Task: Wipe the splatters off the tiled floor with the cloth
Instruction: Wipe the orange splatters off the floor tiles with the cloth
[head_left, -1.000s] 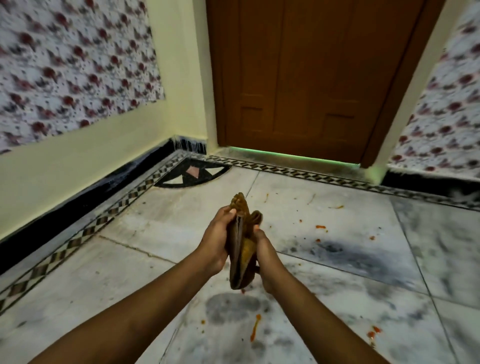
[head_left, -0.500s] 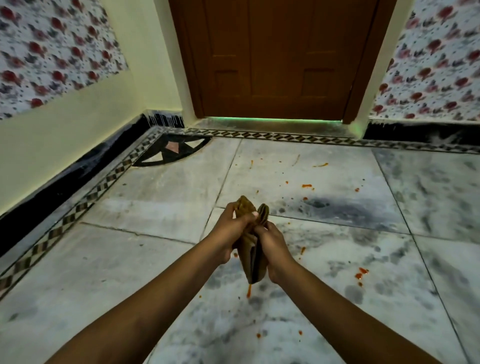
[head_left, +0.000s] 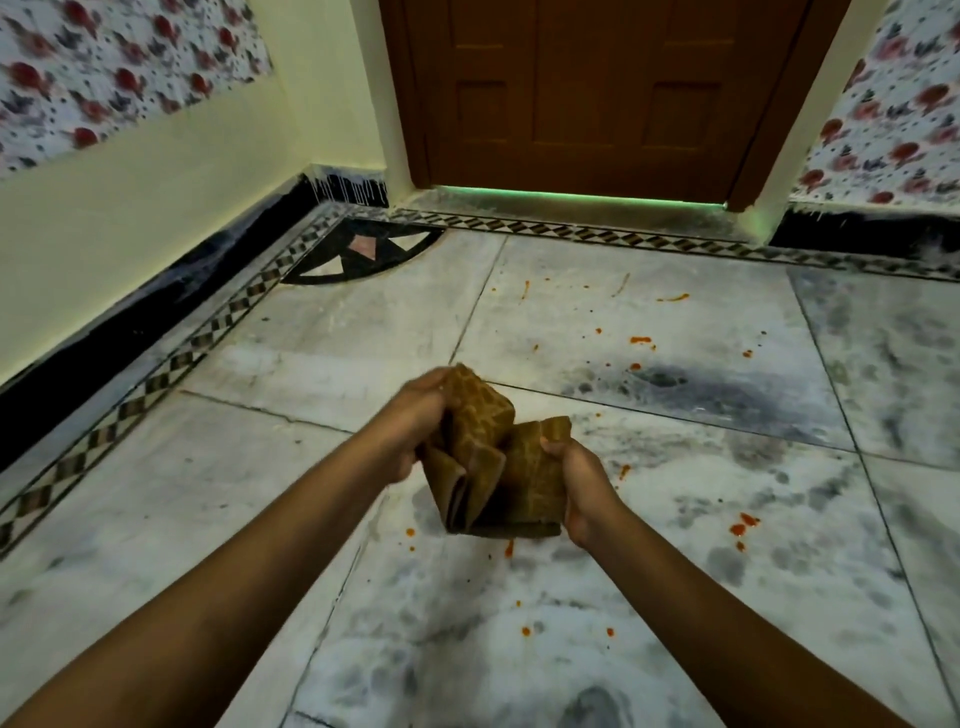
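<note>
A folded brown patterned cloth (head_left: 493, 462) hangs in the air above the floor, gripped from both sides. My left hand (head_left: 415, 421) holds its upper left corner and my right hand (head_left: 582, 483) holds its right edge. The cloth is partly spread, with several folded layers showing at its lower left. Orange-red splatters dot the grey-white marble tiled floor (head_left: 260, 493): one cluster (head_left: 641, 341) lies farther ahead, one (head_left: 740, 525) to the right, and small drops (head_left: 525, 631) lie nearer to me below the cloth.
A brown wooden door (head_left: 592, 88) stands shut straight ahead. A yellow wall with a black skirting (head_left: 130, 322) runs along the left. A patterned tile border (head_left: 171, 364) edges the floor. Floral wallpaper covers both side walls.
My hands have drawn apart and the cloth has opened from a tight vertical fold into a wider shape. The camera tilted down, so the door and floor shifted in view.
</note>
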